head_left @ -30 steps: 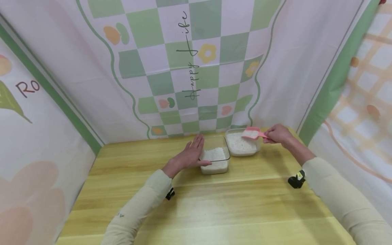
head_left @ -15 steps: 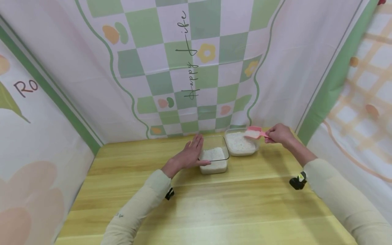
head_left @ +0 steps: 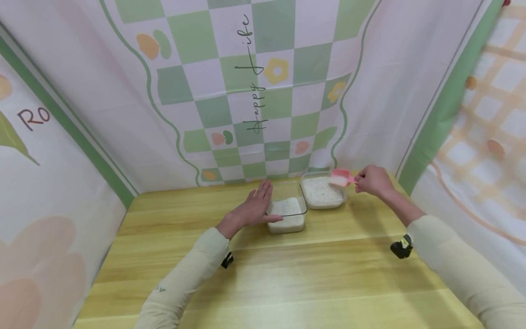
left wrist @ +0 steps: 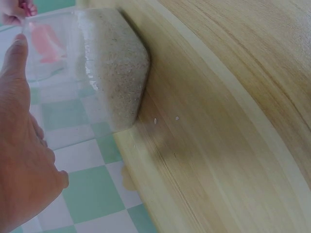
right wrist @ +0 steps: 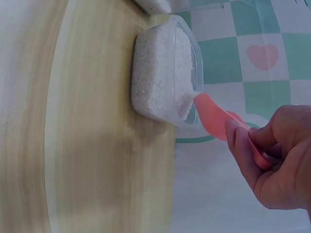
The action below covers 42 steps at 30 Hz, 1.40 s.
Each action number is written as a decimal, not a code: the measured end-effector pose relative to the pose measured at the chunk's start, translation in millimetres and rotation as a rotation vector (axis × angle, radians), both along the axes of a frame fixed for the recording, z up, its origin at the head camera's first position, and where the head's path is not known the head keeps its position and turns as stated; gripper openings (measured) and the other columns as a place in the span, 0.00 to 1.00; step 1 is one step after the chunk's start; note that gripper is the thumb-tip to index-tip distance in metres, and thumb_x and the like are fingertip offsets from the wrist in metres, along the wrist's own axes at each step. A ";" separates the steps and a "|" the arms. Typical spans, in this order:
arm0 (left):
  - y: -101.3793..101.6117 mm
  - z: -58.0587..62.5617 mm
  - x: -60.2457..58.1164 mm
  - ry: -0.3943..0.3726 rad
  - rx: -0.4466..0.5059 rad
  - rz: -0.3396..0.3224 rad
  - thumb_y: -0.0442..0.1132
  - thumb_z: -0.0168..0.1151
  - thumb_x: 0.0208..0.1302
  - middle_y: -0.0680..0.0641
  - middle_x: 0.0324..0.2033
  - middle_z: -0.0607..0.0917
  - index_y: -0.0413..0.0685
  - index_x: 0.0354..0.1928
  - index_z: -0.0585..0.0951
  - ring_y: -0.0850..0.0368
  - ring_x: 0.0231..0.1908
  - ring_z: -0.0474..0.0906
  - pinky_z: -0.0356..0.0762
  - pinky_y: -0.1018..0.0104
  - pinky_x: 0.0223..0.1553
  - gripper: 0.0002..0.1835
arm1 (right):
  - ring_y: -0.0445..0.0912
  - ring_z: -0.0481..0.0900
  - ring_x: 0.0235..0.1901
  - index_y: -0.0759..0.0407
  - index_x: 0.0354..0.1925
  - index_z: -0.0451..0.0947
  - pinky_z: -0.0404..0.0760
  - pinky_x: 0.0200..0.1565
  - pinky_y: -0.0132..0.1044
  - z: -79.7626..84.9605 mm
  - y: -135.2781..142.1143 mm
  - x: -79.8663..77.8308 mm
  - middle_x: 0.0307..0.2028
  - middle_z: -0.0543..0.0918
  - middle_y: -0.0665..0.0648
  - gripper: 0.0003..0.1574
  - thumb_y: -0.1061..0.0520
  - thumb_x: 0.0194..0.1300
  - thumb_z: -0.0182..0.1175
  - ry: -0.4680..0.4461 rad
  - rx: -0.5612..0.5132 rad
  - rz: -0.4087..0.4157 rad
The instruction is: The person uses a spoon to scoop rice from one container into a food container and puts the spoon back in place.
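Note:
My left hand (head_left: 255, 205) lies with straight fingers along the left side and front rim of a glass container (head_left: 287, 224), which is part filled with white rice (left wrist: 114, 63). My right hand (head_left: 373, 179) grips the handle of a pink scoop (head_left: 342, 177). The scoop is above the right rim of a second, clear container (head_left: 326, 205), nearly full of rice (right wrist: 182, 68). In the right wrist view, the scoop (right wrist: 214, 116) tilts with its lip at that container's opening, and white rice shows at the lip. Fingers and thumb are curled round the handle.
Both containers stand side by side near the back edge of a wooden table (head_left: 263, 278). A couple of loose grains (left wrist: 155, 121) lie on the wood by the glass container. A checked curtain (head_left: 273, 105) hangs just behind the table.
The right hand and pink scoop have shifted slightly right over the right-hand container, and the scoop has tilted a little. The left hand and both containers keep their places.

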<state>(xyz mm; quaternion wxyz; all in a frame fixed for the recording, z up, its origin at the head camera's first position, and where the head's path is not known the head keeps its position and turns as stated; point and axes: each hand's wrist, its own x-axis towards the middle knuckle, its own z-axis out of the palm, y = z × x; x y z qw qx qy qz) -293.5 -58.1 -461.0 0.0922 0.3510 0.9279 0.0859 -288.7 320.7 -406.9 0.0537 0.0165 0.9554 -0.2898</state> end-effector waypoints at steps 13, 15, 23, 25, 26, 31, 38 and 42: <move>-0.1 -1.0 -0.5 0.000 0.001 0.003 0.73 0.48 0.67 0.39 0.79 0.34 0.35 0.78 0.36 0.44 0.80 0.32 0.43 0.45 0.77 0.59 | 0.47 0.71 0.18 0.72 0.27 0.82 0.73 0.22 0.37 -4.9 -10.8 7.7 0.20 0.80 0.60 0.08 0.69 0.60 0.57 0.220 0.312 0.136; -0.3 -1.5 -0.8 0.003 0.002 0.001 0.73 0.48 0.67 0.38 0.79 0.35 0.36 0.78 0.36 0.43 0.80 0.32 0.44 0.45 0.77 0.59 | 0.48 0.74 0.19 0.71 0.27 0.81 0.77 0.24 0.40 -4.2 -12.1 9.1 0.21 0.82 0.62 0.06 0.71 0.57 0.58 0.247 0.376 0.169; -0.7 -3.0 -1.7 0.003 -0.006 0.005 0.73 0.47 0.66 0.38 0.79 0.34 0.38 0.78 0.34 0.45 0.80 0.30 0.42 0.45 0.77 0.60 | 0.52 0.79 0.21 0.71 0.30 0.83 0.81 0.27 0.46 10.6 -15.9 16.8 0.24 0.85 0.64 0.05 0.71 0.56 0.60 0.346 0.459 0.235; -0.7 -3.6 -2.1 0.004 -0.007 0.006 0.74 0.47 0.66 0.38 0.79 0.34 0.38 0.78 0.34 0.44 0.80 0.30 0.42 0.45 0.77 0.60 | 0.49 0.76 0.19 0.71 0.30 0.84 0.78 0.25 0.43 16.0 -17.4 18.7 0.22 0.85 0.62 0.06 0.69 0.59 0.60 0.354 0.433 0.241; -0.7 -3.8 -2.2 0.003 -0.008 0.006 0.74 0.48 0.66 0.39 0.79 0.33 0.38 0.78 0.34 0.45 0.80 0.30 0.42 0.45 0.77 0.60 | 0.48 0.75 0.19 0.71 0.31 0.84 0.77 0.25 0.42 18.7 -18.5 19.8 0.22 0.84 0.61 0.07 0.68 0.61 0.60 0.352 0.418 0.244; -0.5 -4.0 -2.2 0.006 -0.012 0.005 0.73 0.48 0.66 0.39 0.79 0.33 0.37 0.78 0.34 0.45 0.80 0.30 0.43 0.44 0.77 0.60 | 0.45 0.79 0.22 0.70 0.38 0.86 0.78 0.28 0.40 32.0 -29.2 27.0 0.26 0.87 0.59 0.11 0.64 0.66 0.59 0.323 0.309 0.253; 0.3 -1.6 -1.0 0.008 -0.015 -0.006 0.73 0.47 0.67 0.38 0.79 0.34 0.37 0.78 0.34 0.45 0.80 0.30 0.43 0.45 0.77 0.59 | 0.42 0.83 0.25 0.66 0.37 0.87 0.79 0.30 0.37 47.6 -60.1 36.0 0.26 0.88 0.56 0.11 0.65 0.69 0.57 0.275 0.232 0.326; 0.4 1.1 -0.8 -0.008 -0.003 -0.005 0.72 0.47 0.68 0.38 0.79 0.33 0.36 0.78 0.34 0.45 0.79 0.29 0.42 0.45 0.77 0.58 | 0.39 0.78 0.23 0.62 0.32 0.86 0.76 0.28 0.34 48.3 -81.7 33.0 0.26 0.86 0.54 0.11 0.68 0.68 0.57 0.290 0.244 0.418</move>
